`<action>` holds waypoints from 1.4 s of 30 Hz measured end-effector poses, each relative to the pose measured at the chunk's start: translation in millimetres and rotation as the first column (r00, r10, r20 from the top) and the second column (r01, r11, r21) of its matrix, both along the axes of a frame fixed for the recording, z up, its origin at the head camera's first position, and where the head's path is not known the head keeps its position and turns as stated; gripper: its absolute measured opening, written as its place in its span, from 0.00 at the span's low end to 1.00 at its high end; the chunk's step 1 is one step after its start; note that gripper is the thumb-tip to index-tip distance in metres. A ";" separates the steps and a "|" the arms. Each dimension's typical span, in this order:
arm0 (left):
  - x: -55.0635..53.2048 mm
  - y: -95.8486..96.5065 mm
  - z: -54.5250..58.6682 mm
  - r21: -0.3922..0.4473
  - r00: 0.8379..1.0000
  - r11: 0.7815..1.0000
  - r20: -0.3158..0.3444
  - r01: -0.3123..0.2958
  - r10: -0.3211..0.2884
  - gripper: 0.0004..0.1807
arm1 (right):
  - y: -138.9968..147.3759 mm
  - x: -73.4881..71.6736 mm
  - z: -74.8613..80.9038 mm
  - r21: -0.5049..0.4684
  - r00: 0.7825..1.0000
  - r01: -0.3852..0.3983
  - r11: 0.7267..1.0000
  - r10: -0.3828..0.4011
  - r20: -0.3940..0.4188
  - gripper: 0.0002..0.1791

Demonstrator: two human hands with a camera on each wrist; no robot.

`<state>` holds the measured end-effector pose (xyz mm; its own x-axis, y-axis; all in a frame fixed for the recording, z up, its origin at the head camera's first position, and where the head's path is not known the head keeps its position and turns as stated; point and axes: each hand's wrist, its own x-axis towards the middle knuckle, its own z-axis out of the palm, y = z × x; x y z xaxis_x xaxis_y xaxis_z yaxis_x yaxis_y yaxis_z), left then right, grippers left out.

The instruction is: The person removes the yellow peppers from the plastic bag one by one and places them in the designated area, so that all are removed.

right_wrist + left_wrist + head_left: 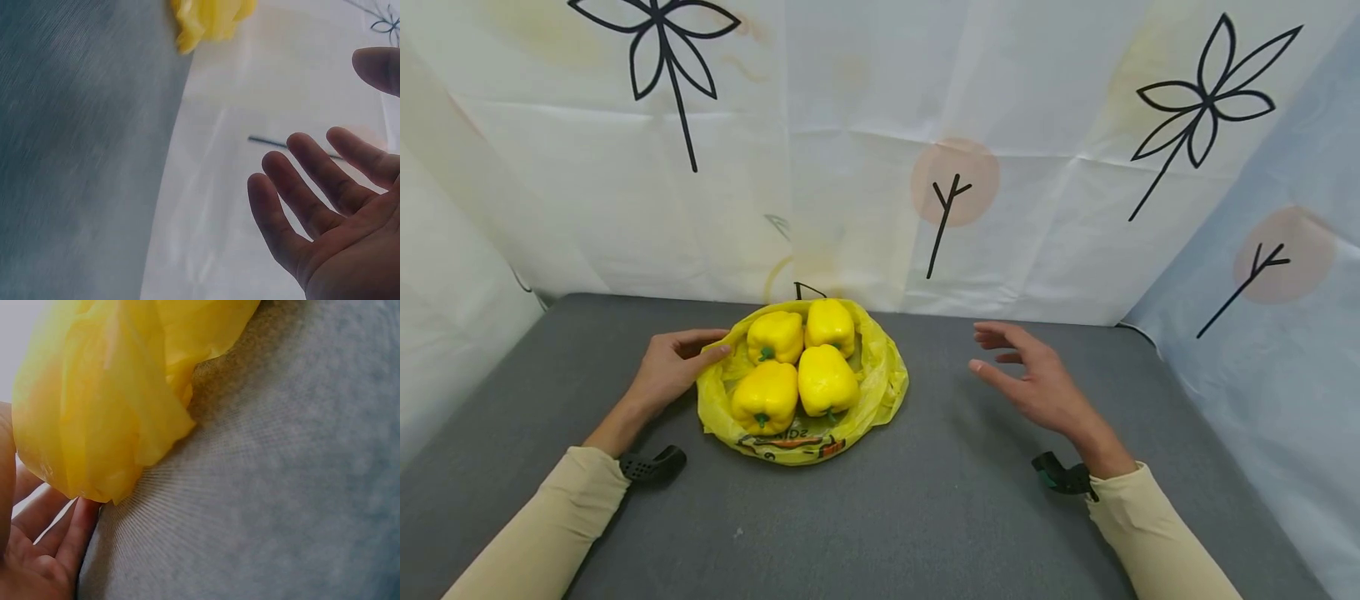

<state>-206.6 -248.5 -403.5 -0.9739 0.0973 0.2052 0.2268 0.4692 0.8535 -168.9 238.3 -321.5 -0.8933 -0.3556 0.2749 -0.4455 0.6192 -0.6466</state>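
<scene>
A yellow plastic bag (pixel 887 379), its mouth spread wide, stands on the grey table and holds several yellow bell peppers (pixel 826 379). My left hand (pixel 673 367) is at the bag's left side, with the thumb touching the rim and the other fingers along the outside. In the left wrist view those fingers (pixel 47 522) look fairly straight against the yellow plastic (pixel 94 425), which hides their tips. To the right of the bag and apart from it, my right hand (pixel 1037 379) hovers above the table, holding nothing. Its fingers (pixel 306 187) are spread and relaxed in the right wrist view.
The grey tabletop (pixel 880 533) runs back to a white cloth (pixel 850 183) with plant drawings. More cloth hangs at the left (pixel 452 292) and right (pixel 1285 375) sides. A dark strap device (pixel 655 464) sits on the left wrist, another (pixel 1063 477) on the right.
</scene>
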 end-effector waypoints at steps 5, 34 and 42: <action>-0.2 0.4 -1.0 0.011 1.000 1.000 -0.009 0.003 -0.003 0.25 | -15.3 -0.1 6.6 -0.031 0.998 -0.053 0.998 0.054 0.032 0.28; -1.0 -1.0 -3.3 0.018 1.000 1.000 -0.013 0.015 -0.015 0.24 | -105.3 -17.4 7.4 -0.380 0.902 -0.318 0.869 0.400 0.160 0.36; -0.1 -0.8 -1.9 0.022 1.000 1.000 0.000 0.012 -0.012 0.24 | -117.8 -20.7 -16.0 -0.406 0.886 -0.291 0.866 0.404 0.228 0.42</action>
<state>-206.7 -249.3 -405.4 -0.9726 0.1042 0.2077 0.2324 0.4478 0.8634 -189.6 120.5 -337.5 -0.7871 -0.5888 0.1838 -0.3409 0.1668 -0.9252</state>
